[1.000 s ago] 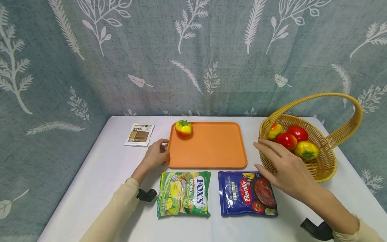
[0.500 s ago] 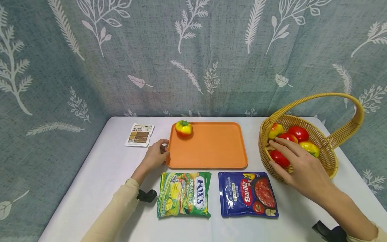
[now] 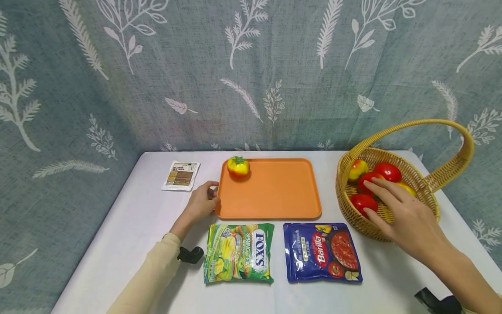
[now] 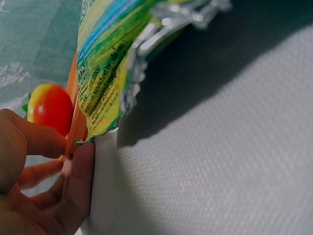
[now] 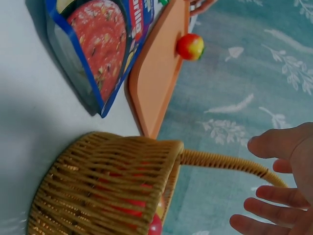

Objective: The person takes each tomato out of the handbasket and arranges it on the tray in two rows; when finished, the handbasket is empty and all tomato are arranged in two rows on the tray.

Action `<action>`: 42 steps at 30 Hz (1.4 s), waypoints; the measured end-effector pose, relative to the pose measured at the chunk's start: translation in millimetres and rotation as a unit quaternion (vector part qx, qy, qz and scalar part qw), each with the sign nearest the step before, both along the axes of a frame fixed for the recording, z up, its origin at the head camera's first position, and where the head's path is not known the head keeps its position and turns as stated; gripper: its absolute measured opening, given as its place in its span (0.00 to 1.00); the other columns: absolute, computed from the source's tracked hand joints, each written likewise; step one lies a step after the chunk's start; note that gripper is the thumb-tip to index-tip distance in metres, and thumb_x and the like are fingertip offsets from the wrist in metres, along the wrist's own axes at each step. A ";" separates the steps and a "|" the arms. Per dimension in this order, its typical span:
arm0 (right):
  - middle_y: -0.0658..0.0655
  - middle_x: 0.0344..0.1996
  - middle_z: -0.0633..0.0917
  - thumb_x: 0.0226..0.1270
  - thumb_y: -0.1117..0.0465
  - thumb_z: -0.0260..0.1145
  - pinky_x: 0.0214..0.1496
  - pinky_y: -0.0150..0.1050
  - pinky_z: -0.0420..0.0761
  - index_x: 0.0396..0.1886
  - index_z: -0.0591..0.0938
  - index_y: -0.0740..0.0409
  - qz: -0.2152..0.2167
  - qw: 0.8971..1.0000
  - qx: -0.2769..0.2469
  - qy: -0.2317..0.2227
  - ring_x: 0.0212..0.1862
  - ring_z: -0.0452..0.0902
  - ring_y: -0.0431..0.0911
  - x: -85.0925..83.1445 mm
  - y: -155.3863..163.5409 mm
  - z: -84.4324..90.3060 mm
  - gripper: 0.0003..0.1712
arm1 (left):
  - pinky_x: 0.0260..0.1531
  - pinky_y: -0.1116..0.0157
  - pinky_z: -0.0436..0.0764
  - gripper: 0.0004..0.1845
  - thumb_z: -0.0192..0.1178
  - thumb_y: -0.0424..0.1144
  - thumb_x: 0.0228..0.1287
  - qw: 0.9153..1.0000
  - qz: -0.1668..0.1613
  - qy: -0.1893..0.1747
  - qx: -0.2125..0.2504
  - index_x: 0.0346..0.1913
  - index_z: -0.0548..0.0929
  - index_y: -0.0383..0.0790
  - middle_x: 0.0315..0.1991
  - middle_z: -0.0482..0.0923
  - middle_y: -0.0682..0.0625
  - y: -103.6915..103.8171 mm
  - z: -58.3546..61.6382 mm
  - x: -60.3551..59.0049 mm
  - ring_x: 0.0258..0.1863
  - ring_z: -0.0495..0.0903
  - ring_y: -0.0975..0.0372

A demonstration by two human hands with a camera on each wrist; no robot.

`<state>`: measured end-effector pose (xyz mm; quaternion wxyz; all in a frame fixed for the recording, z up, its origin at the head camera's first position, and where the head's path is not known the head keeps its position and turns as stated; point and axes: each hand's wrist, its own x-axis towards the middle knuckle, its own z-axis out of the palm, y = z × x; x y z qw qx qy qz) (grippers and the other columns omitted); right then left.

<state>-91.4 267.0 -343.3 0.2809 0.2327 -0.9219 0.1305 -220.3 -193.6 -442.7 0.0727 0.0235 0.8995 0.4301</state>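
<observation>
My left hand (image 3: 201, 201) holds the left edge of an orange tray (image 3: 274, 192), thumb and fingers at the rim. On the tray's far left corner sits a yellow-and-red tomato-like fruit (image 3: 238, 167) with a green leafy top. My right hand (image 3: 409, 218) hovers over the front of a wicker basket (image 3: 362, 222), fingers spread and holding nothing. In the basket lie a yellow-red fruit (image 3: 357, 170) and several red ones, with a red fruit (image 3: 364, 203) near the fingertips. A yellow fruit (image 3: 407, 189) is partly hidden behind the hand. The right wrist view shows these fingers apart above the basket's handle (image 5: 225, 160).
Before the tray lie a green FOX'S candy bag (image 3: 239, 253) and a blue Barilla sauce pouch (image 3: 322, 253). A small white-and-brown packet (image 3: 181, 175) is left of the tray. The basket's tall handle arches over its right side. A patterned curtain (image 3: 251, 87) hangs behind the table.
My right hand has moved right and toward me over the basket, uncovering a red fruit at its near left side. The left hand stays at the tray's edge.
</observation>
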 end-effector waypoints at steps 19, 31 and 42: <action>0.65 0.55 0.80 0.71 0.27 0.41 0.41 0.62 0.78 0.60 0.79 0.63 -0.018 1.000 0.003 0.010 0.54 0.75 0.63 -0.4 22.6 -5.1 0.47 | 0.25 0.64 0.84 0.27 0.59 0.28 0.63 1.000 -0.005 0.007 -0.005 0.66 0.72 0.33 0.42 0.77 0.41 0.8 0.6 -1.6 0.37 0.79 0.54; 0.68 0.54 0.79 0.70 0.27 0.40 0.36 0.62 0.79 0.61 0.78 0.65 -0.030 0.999 0.011 0.004 0.47 0.77 0.65 -4.5 34.7 -6.5 0.49 | 0.26 0.64 0.84 0.27 0.58 0.27 0.64 1.000 0.001 -0.002 -0.006 0.67 0.71 0.33 0.43 0.77 0.39 0.2 3.8 -0.8 0.37 0.78 0.54; 0.68 0.55 0.77 0.53 0.58 0.77 0.38 0.64 0.77 0.61 0.77 0.65 -0.046 0.999 0.018 -0.021 0.45 0.77 0.67 -7.1 51.2 -11.4 0.35 | 0.27 0.63 0.84 0.27 0.58 0.28 0.65 1.000 -0.008 0.003 -0.012 0.67 0.70 0.32 0.44 0.77 0.38 0.6 -0.2 -2.3 0.39 0.79 0.52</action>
